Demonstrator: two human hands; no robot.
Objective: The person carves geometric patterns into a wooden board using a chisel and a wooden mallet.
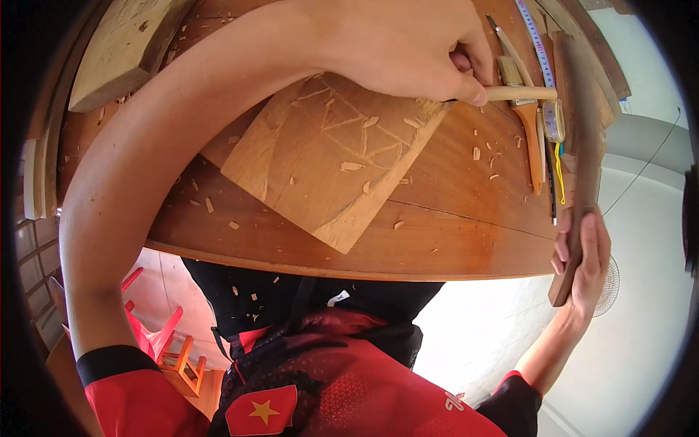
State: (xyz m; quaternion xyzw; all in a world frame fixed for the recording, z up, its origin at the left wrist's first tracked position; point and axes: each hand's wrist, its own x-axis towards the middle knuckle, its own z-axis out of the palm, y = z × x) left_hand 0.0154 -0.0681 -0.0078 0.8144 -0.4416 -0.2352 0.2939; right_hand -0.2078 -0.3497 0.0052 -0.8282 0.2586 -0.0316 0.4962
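My left hand [429,62] reaches across from the left and is closed around a chisel [535,93]; its pale wooden handle sticks out to the right. The chisel's blade is mostly hidden by my fingers, near the right corner of a wooden board [291,186]. Straight lines are carved into that board's face, with wood chips scattered over it. In my right hand [591,251] is a long dark wooden bar [580,146], gripped near its lower end. The bar stands upright in view, to the right of the chisel handle.
The board lies on a brown wooden table [466,226] strewn with chips. A paintbrush [530,131], a tape measure [553,120] and a yellow-tipped tool [559,173] lie at the right. A thick wood block [124,54] sits upper left. Below is a red stool [156,335].
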